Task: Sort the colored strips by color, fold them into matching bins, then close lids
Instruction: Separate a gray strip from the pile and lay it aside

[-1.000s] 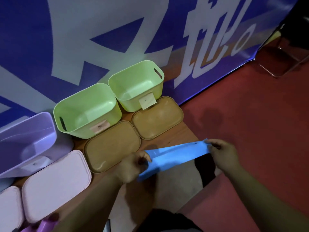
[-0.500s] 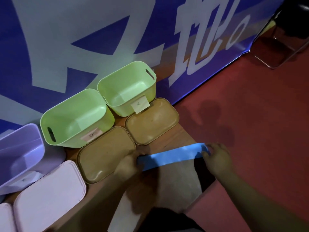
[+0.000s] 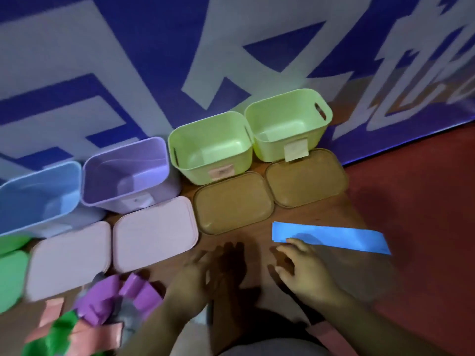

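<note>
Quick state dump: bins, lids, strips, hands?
blue bin: open
purple bin: open
left green bin: open, empty
right green bin: open, empty
pink lids: off, on table
tan lids: off, on table
blue strip: flat on table
strip pile: loose, unsorted
left hand: open, empty
right hand: open, beside blue strip

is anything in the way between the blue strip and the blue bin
The blue bin stands open at the far left. Between it and the blue strip at the right lie flat tan lids and pink lids, and the left hand hovers there. Carried above them, the strip likely has a free path.
</note>
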A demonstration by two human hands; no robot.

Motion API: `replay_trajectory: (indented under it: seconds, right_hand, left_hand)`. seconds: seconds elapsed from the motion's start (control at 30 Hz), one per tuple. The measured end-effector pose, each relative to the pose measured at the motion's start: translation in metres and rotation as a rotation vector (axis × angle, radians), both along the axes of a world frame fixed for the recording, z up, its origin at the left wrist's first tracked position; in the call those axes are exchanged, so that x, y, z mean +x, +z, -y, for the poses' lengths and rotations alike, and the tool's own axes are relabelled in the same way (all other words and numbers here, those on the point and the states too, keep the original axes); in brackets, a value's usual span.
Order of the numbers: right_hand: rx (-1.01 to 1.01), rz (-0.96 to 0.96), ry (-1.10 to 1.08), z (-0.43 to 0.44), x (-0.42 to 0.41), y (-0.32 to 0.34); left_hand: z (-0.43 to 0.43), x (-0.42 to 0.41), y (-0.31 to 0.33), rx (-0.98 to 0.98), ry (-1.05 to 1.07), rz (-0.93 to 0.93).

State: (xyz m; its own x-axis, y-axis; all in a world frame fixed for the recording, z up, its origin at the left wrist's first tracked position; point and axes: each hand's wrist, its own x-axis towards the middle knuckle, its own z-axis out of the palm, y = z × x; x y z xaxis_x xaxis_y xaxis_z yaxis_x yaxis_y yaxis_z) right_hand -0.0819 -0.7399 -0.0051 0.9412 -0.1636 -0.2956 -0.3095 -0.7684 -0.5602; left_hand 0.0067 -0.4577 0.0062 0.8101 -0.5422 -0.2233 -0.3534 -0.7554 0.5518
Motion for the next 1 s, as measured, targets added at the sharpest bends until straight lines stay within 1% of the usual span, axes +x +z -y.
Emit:
replay_trajectory:
  seconds: [0.17,0.3,0.4,0.5,0.6,0.67,0.77,0.83,0.93,1.0]
  right_hand:
    - [0.003,-0.020,0.193,-0.071,0.015,-0.007]
    - [0.024,-0.014,0.299,-0.128,0.024,-0.012]
    - [0.014,-0.029,0.365,-0.169,0.027,-0.015]
    - [-0.021,-0.106,0.404,-0.203,0.026,-0.018]
    - [-0.062,-0.172,0.362,-0.225,0.018,-0.024]
    - [-0.097,-0.197,0.320,-0.232,0.013,-0.027]
    - [-0.130,-0.232,0.259,-0.237,0.009,-0.027]
    - [-0.114,-0.233,0.233,-0.239,0.008,-0.024]
    - [-0.105,-0.182,0.196,-0.239,0.005,-0.007]
    - [-0.047,-0.175,0.158,-0.237,0.006,0.014]
  left_hand:
    - [-0.081,-0.030,0.002,0.031,0.174,0.016]
    - [-0.142,-0.053,0.009,0.031,0.269,0.061]
    - [-0.184,-0.067,0.011,0.034,0.331,0.031]
    - [-0.215,-0.079,0.007,0.060,0.353,0.029]
    - [-0.233,-0.085,0.001,0.080,0.369,0.034]
    - [-0.237,-0.084,-0.002,0.090,0.348,0.041]
    - [-0.230,-0.077,-0.008,0.050,0.216,0.105]
    - [-0.218,-0.068,-0.011,0.081,0.116,0.127]
    - [-0.201,-0.053,-0.020,0.167,-0.007,0.174]
    - [-0.192,-0.044,-0.021,0.123,-0.057,0.151]
